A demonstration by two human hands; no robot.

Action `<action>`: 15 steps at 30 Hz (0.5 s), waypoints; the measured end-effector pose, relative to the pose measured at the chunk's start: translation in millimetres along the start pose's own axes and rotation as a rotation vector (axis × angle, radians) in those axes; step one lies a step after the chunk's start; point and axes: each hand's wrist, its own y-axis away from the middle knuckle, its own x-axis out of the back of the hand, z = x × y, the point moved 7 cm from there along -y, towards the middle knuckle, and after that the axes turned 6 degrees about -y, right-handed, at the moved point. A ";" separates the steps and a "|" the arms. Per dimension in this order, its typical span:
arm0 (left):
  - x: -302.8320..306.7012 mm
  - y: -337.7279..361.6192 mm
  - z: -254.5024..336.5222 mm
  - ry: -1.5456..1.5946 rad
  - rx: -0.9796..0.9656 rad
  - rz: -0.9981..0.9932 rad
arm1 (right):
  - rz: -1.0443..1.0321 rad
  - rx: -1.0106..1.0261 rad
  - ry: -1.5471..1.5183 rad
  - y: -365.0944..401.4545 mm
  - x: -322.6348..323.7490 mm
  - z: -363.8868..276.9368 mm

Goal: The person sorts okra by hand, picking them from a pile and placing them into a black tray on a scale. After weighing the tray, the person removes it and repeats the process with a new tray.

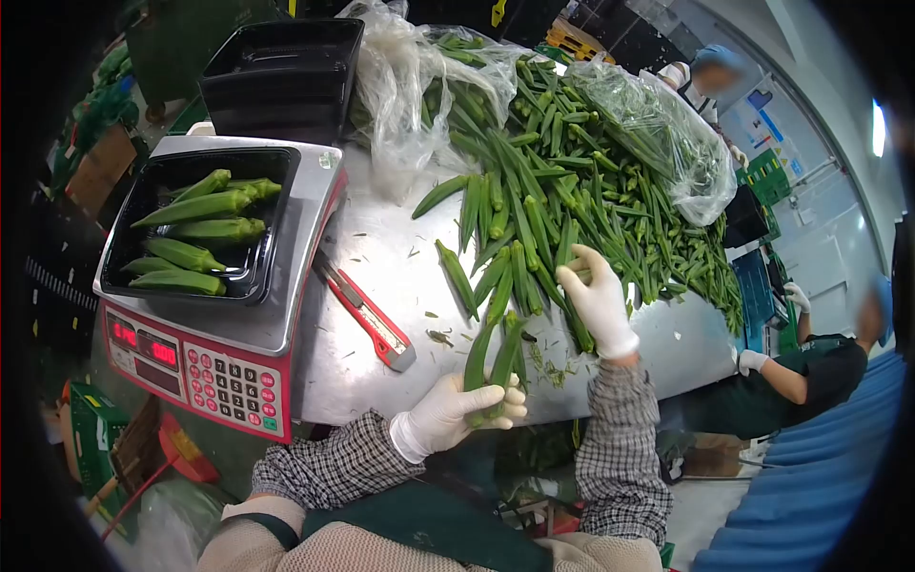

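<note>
At the near edge of the bench (393,262), I see the left hand (457,410) closed around a few okra pods (478,357). Farther to the right, the right hand (600,303) has bent fingers at the okra pile (610,200); I cannot tell whether they pinch a pod. On the left, the scale (229,322) carries a black tray (255,265) with more pods (195,207).
</note>
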 end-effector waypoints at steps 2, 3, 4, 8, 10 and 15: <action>0.4 -1.2 1.7 0.000 -0.037 -0.002 | 0.158 0.035 0.319 -21.2 -2.5 41.0; 1.4 -1.2 1.2 0.001 -0.052 -0.001 | 0.183 0.022 0.375 -25.5 -5.2 48.0; 2.0 -1.3 1.1 0.006 -0.061 -0.012 | 0.209 0.008 0.430 -26.6 -3.7 55.1; 3.9 -3.2 1.2 0.003 -0.099 -0.030 | 0.089 -0.293 -0.362 10.2 7.2 61.6; 2.0 -3.4 3.0 -0.018 -0.115 -0.030 | 0.034 -0.335 -0.729 35.1 6.5 53.7; 1.2 -3.0 4.2 -0.009 -0.116 0.007 | -0.099 -0.247 -1.059 80.3 0.0 22.7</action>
